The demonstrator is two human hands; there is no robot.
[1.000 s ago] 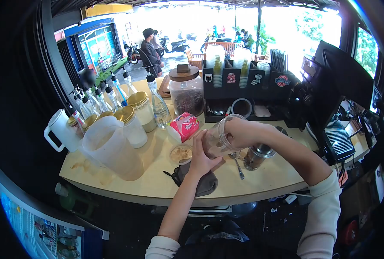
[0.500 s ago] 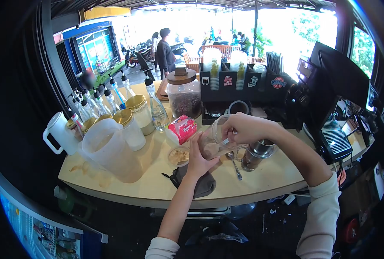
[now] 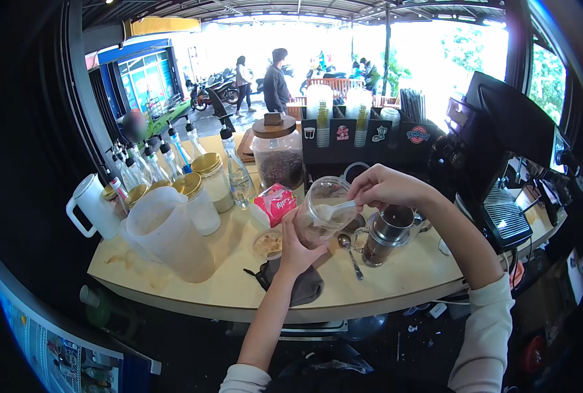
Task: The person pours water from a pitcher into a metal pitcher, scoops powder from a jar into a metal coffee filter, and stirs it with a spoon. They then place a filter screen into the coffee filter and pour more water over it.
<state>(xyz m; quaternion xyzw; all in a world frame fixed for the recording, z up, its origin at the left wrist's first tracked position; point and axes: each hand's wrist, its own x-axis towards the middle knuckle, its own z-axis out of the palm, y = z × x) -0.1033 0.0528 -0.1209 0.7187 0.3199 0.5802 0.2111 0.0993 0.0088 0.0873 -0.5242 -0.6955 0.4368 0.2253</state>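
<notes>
A clear jar point(image 3: 316, 219) is tilted over the counter, with my left hand point(image 3: 298, 247) wrapped round its lower side. My right hand point(image 3: 384, 188) pinches the handle of a white scoop point(image 3: 334, 209), whose bowl is at the jar's mouth. Below and right of the jar stands a glass mug with a metal drip filter point(image 3: 389, 234) on top. A metal spoon point(image 3: 351, 257) lies beside the mug. Under my left wrist is a dark grey cloth point(image 3: 306, 288), and a round lid or dish point(image 3: 267, 243) is left of the jar.
A pink packet point(image 3: 276, 204), gold-lidded jars point(image 3: 206, 216), a big plastic pitcher point(image 3: 173, 239) and pump bottles point(image 3: 239, 175) stand left. Behind are a wooden-lidded jar point(image 3: 278, 157) and a black cup holder point(image 3: 363, 134). Right is a machine point(image 3: 504, 209). Two people walk outside.
My right hand has drawn back from inside the jar, bringing the white scoop into view at its mouth. The jar is turned more upright. Outside, the people have moved right.
</notes>
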